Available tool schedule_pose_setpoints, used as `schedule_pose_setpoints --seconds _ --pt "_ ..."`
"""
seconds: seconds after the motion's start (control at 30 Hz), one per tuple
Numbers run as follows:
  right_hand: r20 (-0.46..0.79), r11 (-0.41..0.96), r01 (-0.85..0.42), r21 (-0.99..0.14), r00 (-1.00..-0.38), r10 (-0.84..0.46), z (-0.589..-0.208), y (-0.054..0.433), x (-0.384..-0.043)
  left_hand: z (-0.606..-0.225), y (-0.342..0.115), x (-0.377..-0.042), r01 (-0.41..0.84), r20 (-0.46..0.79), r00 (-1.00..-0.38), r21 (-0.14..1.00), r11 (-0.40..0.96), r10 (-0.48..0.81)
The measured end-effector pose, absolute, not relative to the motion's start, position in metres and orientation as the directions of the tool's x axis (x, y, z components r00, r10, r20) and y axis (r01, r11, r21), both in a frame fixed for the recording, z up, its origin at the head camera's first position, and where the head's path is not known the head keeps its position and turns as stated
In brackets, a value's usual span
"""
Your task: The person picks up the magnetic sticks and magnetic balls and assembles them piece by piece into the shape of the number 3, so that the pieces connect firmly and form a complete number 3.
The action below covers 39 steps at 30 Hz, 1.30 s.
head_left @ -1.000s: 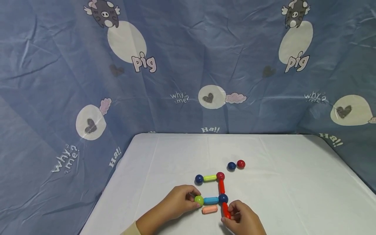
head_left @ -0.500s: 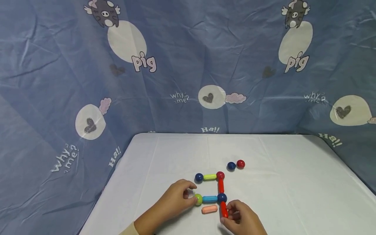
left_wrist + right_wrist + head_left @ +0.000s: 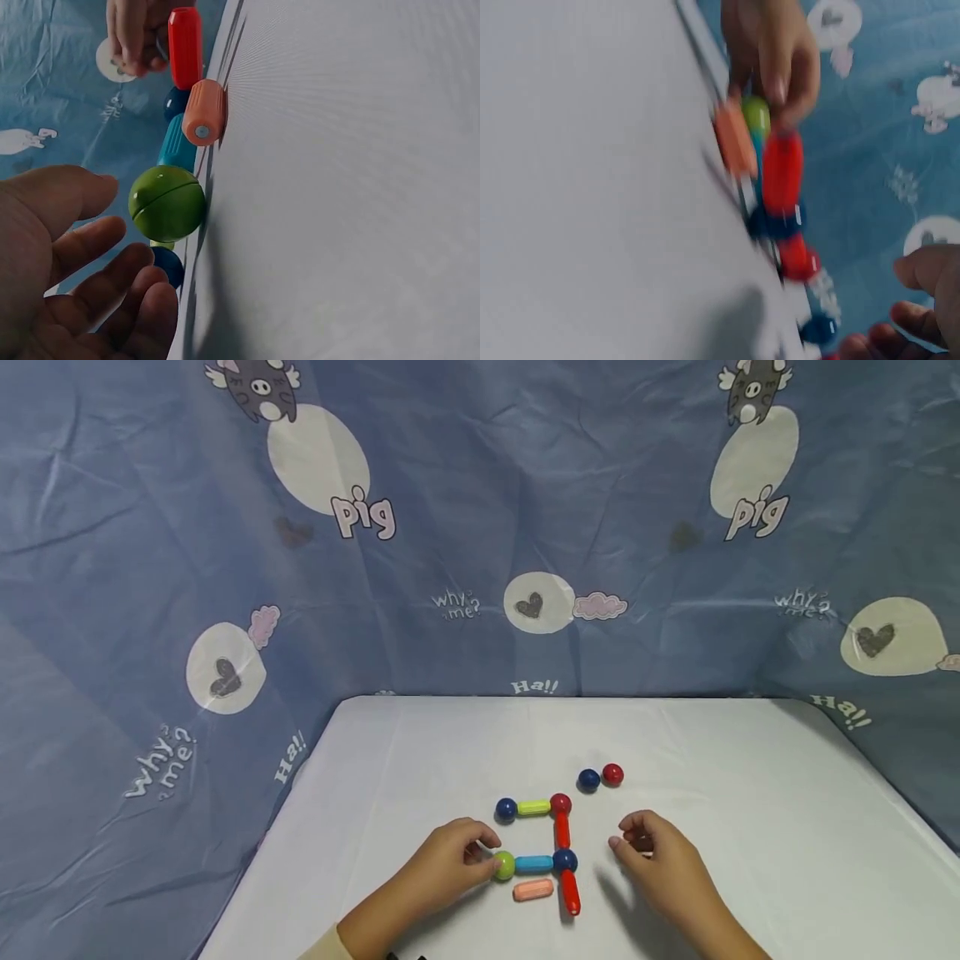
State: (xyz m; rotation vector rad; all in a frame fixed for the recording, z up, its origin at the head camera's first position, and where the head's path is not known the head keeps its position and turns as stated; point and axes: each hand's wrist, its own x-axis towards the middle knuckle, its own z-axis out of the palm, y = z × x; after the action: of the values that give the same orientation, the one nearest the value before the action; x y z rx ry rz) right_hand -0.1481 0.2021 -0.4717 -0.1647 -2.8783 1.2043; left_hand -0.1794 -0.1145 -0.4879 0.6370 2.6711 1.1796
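A chain of balls and sticks lies on the white table. In it a green ball (image 3: 504, 866) joins a blue stick (image 3: 534, 864), which runs to a dark blue ball (image 3: 565, 860). From that ball one red stick (image 3: 562, 831) leads back to a red ball (image 3: 560, 804), and another red stick (image 3: 571, 893) points forward with a free end. My left hand (image 3: 455, 862) is beside the green ball; the left wrist view shows its fingers spread and loosely bent, with a gap to the ball (image 3: 166, 204). My right hand (image 3: 663, 864) hovers right of the chain, fingers loosely bent, holding nothing.
A loose orange stick (image 3: 533, 890) lies in front of the blue stick. A yellow-green stick (image 3: 534, 807) ends in another dark blue ball (image 3: 506, 810). Behind the chain sit a loose dark blue ball (image 3: 588, 780) and a loose red ball (image 3: 612, 774).
My right hand has let go of the front red stick and moved right and back. My left fingers have loosened from the green ball. The chain has shifted slightly left.
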Motion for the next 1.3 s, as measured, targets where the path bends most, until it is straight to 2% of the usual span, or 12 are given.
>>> schedule_pose_setpoints --seconds 0.17,0.37,0.57,0.87,1.3 --pt "0.046 0.757 0.009 -0.653 -0.998 0.051 -0.476 0.231 -0.182 -0.493 -0.117 -0.180 0.282 -0.010 -0.893 0.767 0.576 0.449" --pt "0.022 0.773 0.021 -0.634 -0.999 0.045 -0.481 0.246 -0.215 -0.496 -0.118 -0.181 0.267 -0.019 -0.885 0.798 0.540 0.466" --pt "-0.047 0.785 0.032 -0.619 -0.999 0.004 -0.483 0.248 -0.234 -0.497 -0.118 -0.182 0.273 -0.021 -0.875 0.804 0.528 0.484" --pt "-0.049 0.787 0.017 -0.616 -0.999 -0.017 -0.486 0.240 -0.246 -0.499 -0.117 -0.184 0.282 -0.018 -0.876 0.791 0.543 0.481" --pt "-0.064 0.749 0.094 -0.655 -0.996 0.068 -0.486 0.241 -0.245 -0.498 -0.115 -0.182 0.267 -0.033 -0.883 0.786 0.557 0.469"
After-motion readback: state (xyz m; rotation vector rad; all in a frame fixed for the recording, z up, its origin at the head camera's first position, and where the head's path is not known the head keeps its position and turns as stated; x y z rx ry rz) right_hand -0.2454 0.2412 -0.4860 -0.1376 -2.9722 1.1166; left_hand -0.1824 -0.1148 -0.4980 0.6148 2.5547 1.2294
